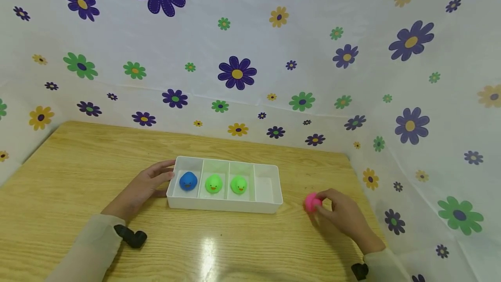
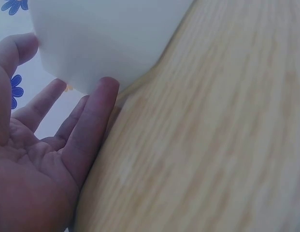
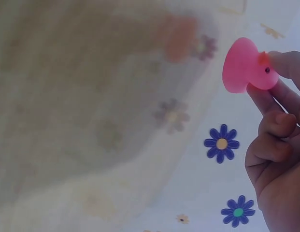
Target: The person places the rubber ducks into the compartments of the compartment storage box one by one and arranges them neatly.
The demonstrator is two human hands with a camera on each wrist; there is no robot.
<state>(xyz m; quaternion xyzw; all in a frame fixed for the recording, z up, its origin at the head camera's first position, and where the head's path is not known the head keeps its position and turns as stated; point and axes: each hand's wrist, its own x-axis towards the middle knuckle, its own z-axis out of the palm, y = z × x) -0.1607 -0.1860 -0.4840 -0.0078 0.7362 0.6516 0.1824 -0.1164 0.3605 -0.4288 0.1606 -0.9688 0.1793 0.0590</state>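
A long white divided box (image 1: 223, 205) lies on the wooden table. In its leftmost compartment sits a blue rubber duck (image 1: 188, 181). The two middle compartments hold one green duck (image 1: 213, 183) and another green duck (image 1: 238, 184). My left hand (image 1: 150, 182) rests its fingertips against the box's left end; in the left wrist view its fingers (image 2: 94, 128) are fairly straight at the white wall. To the right of the box, my right hand (image 1: 346, 212) pinches a pink rubber duck (image 3: 249, 67) by its head between thumb and fingers, with its base turned away from the palm.
The pale wooden table (image 1: 188, 247) extends around the box. Behind it and along its right side hangs a white sheet (image 1: 250, 38) printed with purple, green and yellow flowers. Both wrists carry a black strap piece over light sleeves (image 1: 91, 243).
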